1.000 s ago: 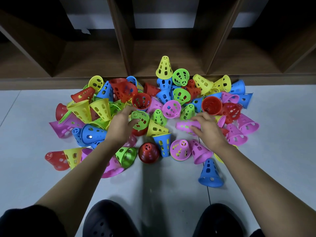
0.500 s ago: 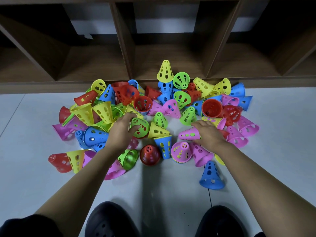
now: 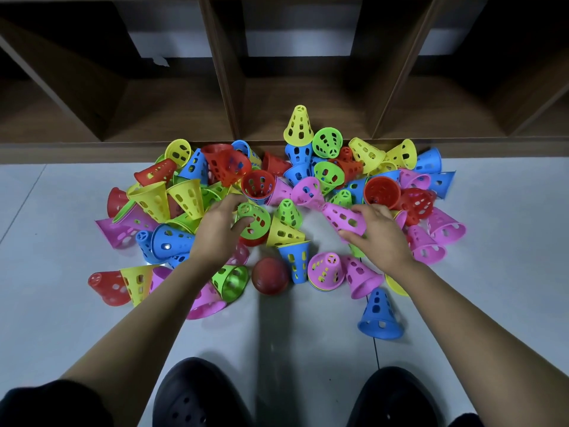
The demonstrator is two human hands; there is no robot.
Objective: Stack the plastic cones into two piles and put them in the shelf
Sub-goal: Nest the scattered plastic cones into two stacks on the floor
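Observation:
Several perforated plastic cones in red, yellow, green, blue and pink lie heaped on the pale floor before a dark wooden shelf (image 3: 304, 118). My left hand (image 3: 217, 231) grips a green cone (image 3: 257, 221) near the heap's middle, thumb under its side. My right hand (image 3: 377, 232) holds a pink cone (image 3: 341, 215) lifted at a slant, its tip pointing up-left. A yellow cone (image 3: 298, 124) stands upright on a blue one at the shelf's edge. A blue cone (image 3: 380, 315) stands alone in front.
The shelf has open compartments divided by slanted wooden panels (image 3: 220, 66), all dark inside. My two black shoes (image 3: 197, 396) show at the bottom edge. Bare floor tiles (image 3: 508, 241) stretch to the left and right of the heap.
My right hand has raised the pink cone off the heap and tilted it up. My left hand has closed further round the green cone.

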